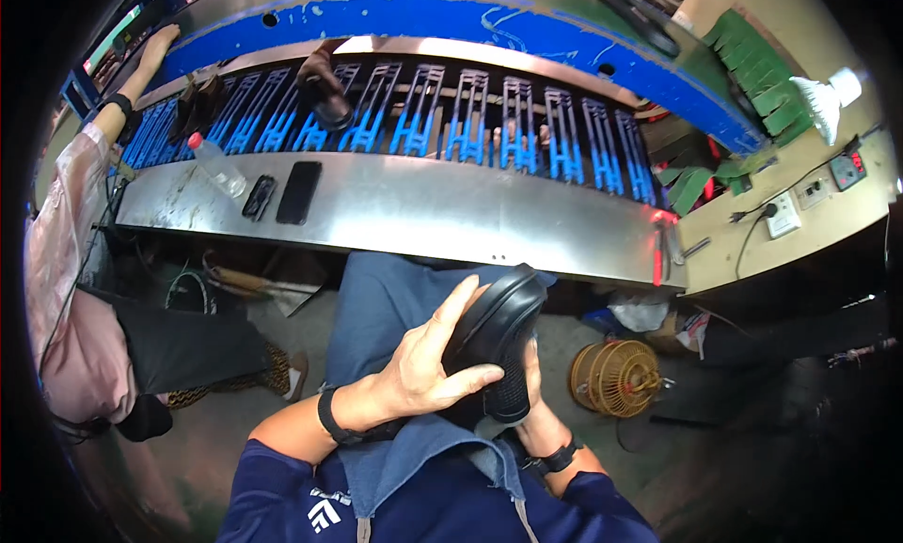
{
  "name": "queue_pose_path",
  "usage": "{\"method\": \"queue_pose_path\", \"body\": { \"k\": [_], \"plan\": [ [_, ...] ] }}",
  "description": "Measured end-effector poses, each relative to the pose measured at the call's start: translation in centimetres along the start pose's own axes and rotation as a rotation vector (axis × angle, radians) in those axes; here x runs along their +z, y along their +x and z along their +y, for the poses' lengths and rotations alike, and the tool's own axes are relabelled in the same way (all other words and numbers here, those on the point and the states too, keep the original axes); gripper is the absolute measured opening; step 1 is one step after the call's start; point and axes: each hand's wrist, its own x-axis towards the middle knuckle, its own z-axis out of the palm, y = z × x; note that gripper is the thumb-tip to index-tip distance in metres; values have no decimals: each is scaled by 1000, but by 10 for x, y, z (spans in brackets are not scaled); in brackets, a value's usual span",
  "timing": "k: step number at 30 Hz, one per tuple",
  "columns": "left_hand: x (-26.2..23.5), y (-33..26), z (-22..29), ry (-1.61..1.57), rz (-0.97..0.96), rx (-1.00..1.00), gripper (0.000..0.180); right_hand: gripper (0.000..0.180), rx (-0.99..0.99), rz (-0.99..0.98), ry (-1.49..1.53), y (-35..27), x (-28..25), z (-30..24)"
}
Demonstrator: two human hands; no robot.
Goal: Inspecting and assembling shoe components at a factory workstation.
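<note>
A black shoe (pixel 513 322) is held over my lap, tilted, with its dark textured sole partly showing. My left hand (pixel 428 366) presses against its left side, fingers reaching up along it and thumb lying across the textured part. On the other side, my right hand (pixel 534 393) grips the shoe from the right; most of its fingers are hidden behind it. Both hands are closed on this one shoe. A blue denim apron (pixel 376 308) covers my legs beneath.
Ahead runs a metal bench (pixel 395 204) with a black phone (pixel 299 192), a red-capped bottle (pixel 221 172) and blue-pronged conveyor slats (pixel 466 120) carrying a dark shoe (pixel 324 96). A co-worker's arm (pixel 141 73) reaches in at left. A round brown cage-like object (pixel 616 378) stands right.
</note>
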Motion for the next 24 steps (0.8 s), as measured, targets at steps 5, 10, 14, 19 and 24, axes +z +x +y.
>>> {"method": "queue_pose_path", "body": {
  "k": [5, 10, 14, 19, 24],
  "plan": [
    [-15, 24, 7, 164, -67, 107, 102, 65, 12, 24, 402, 12, 10, 0],
    [-38, 32, -11, 168, -299, 58, 85, 74, 143, -133, 440, 11, 18, -5],
    [-48, 35, -17, 59, -315, 48, 72, 79, 255, -24, 359, 8, 9, 1],
    [-38, 27, -1, 161, -338, 9, 79, 73, 239, 99, 343, 9, 29, -7],
    [-38, 19, 9, 222, -261, 90, 84, 68, 93, -149, 343, 18, 57, -19]
  ]
}}
